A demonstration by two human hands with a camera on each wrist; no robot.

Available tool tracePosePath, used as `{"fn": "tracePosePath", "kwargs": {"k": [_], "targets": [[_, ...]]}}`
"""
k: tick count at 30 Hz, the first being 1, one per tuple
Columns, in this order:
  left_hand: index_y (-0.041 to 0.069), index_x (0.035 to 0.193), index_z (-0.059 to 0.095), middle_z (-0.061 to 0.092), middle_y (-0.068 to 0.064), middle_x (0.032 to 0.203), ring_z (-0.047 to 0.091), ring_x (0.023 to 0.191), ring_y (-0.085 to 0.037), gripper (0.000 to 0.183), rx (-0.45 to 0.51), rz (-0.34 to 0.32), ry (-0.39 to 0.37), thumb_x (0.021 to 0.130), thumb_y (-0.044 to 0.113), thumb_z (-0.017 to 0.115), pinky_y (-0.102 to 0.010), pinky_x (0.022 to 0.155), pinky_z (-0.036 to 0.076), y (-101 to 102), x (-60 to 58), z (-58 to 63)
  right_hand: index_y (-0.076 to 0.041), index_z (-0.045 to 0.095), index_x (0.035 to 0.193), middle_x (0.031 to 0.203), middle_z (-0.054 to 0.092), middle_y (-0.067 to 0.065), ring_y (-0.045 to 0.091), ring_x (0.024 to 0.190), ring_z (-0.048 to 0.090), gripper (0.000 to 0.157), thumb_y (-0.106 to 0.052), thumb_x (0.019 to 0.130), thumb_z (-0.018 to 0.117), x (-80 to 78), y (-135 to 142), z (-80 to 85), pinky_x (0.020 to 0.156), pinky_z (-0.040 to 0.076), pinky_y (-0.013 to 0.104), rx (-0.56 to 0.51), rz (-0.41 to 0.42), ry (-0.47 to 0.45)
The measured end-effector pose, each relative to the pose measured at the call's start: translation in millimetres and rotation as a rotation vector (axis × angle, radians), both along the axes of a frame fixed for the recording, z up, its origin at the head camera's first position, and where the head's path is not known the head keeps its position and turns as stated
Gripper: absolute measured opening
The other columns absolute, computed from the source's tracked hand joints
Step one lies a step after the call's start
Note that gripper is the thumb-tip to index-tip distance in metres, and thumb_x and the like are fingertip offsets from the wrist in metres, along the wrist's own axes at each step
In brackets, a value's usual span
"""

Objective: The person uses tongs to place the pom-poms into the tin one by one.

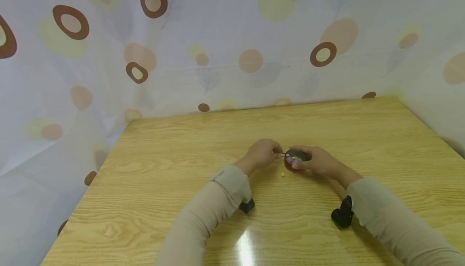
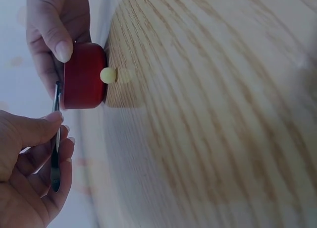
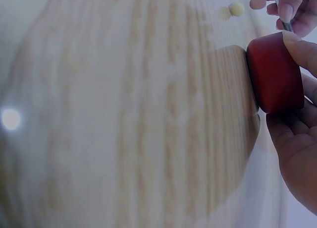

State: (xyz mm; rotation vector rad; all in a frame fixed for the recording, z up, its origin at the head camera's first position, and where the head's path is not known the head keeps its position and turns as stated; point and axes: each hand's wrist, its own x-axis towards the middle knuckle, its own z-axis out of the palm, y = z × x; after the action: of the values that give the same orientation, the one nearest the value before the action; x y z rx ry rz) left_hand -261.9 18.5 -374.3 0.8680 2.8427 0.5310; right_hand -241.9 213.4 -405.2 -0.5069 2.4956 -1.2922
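A small round red tin stands on the wooden table, its shiny top patterned in the head view. My right hand grips it, thumb on the near side and fingers round the far side. From the left, my left hand pinches slim metal tweezers between thumb and fingers. The tips of the tweezers reach the upper edge of the tin. A little yellow ball lies on the table just in front of the tin. What the tin contains is hidden.
The wood-grain table spreads around both arms. Behind it hangs a white curtain with brown and yellow spots. Black wrist devices, one at the left sleeve and one at the right sleeve, hang low over the tabletop.
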Motion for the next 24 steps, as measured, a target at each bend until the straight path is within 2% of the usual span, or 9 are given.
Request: {"fn": "tracePosePath", "kwargs": {"k": [6, 16, 24], "targets": [[0.01, 0.098, 0.064, 0.062, 0.0, 0.098, 0.055, 0.093, -0.013, 0.017, 0.013, 0.004, -0.008, 0.083, 0.015, 0.057, -0.02, 0.079, 0.042, -6, 2.6, 2.8, -0.003, 0.037, 0.13, 0.123, 0.042, 0.022, 0.031, 0.106, 0.042, 0.065, -0.031, 0.078, 0.063, -0.8, -1, 2.5, 0.086, 0.034, 0.043, 0.0, 0.005, 0.015], [0.01, 0.096, 0.065, 0.063, 0.001, 0.093, 0.056, 0.089, -0.011, 0.016, 0.014, -0.016, 0.04, 0.082, 0.015, 0.059, -0.019, 0.077, 0.042, -18, 5.0, 0.8, -0.003, 0.036, 0.13, 0.124, 0.041, 0.023, 0.034, 0.109, 0.04, 0.066, -0.033, 0.077, 0.063, -2.7, 0, 1.2, 0.086, 0.035, 0.046, 0.026, 0.005, 0.025], [0.009, 0.098, 0.065, 0.062, 0.0, 0.092, 0.056, 0.086, -0.011, 0.017, 0.022, -0.017, 0.002, 0.082, 0.013, 0.058, -0.019, 0.074, 0.043, -27, 11.7, -1.6, -0.003, 0.035, 0.131, 0.125, 0.039, 0.023, 0.034, 0.109, 0.039, 0.068, -0.033, 0.077, 0.063, -0.1, 0, 1.1, 0.087, 0.033, 0.047, 0.0, 0.012, 0.01]]}}
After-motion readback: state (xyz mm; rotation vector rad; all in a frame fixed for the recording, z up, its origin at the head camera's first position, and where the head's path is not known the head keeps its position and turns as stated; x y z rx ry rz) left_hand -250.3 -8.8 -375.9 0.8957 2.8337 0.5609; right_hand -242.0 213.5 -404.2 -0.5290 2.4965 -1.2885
